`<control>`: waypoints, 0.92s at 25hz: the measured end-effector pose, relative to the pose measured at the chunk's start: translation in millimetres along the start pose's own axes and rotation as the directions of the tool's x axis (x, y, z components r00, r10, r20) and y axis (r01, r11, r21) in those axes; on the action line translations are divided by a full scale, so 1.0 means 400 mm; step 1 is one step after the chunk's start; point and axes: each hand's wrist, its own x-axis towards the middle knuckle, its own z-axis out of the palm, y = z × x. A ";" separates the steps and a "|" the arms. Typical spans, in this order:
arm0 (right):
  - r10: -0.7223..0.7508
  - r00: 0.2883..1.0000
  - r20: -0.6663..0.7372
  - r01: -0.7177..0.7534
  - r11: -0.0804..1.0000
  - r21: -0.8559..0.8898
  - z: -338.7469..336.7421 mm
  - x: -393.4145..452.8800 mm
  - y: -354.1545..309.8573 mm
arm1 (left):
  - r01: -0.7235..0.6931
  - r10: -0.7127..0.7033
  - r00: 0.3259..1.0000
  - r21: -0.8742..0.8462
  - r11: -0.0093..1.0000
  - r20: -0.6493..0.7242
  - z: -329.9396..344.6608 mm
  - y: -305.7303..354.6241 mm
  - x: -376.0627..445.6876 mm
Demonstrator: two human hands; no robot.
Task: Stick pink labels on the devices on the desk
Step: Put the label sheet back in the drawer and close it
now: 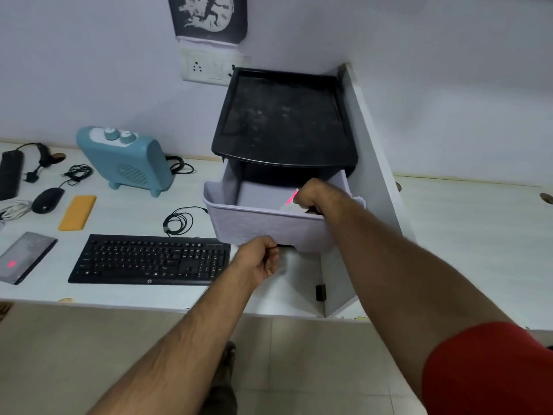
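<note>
A lilac plastic drawer stands pulled out of a black-topped drawer unit on the white desk. My left hand grips the handle recess under the drawer's front. Inside the drawer, my right hand holds a pink label sheet over some papers. On the desk lie a black keyboard, a black mouse, a blue fan heater, an orange phone and a grey device bearing a pink label.
A black power strip and loose cables lie on the desk. A white partition stands right of the drawer unit, with another desk surface beyond. A wall socket sits behind. Tiled floor lies below.
</note>
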 end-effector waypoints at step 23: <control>-0.135 0.836 -0.532 0.351 0.877 0.327 0.102 -0.246 0.124 | -0.301 0.682 0.724 0.842 0.448 -0.104 0.035 0.105 -0.099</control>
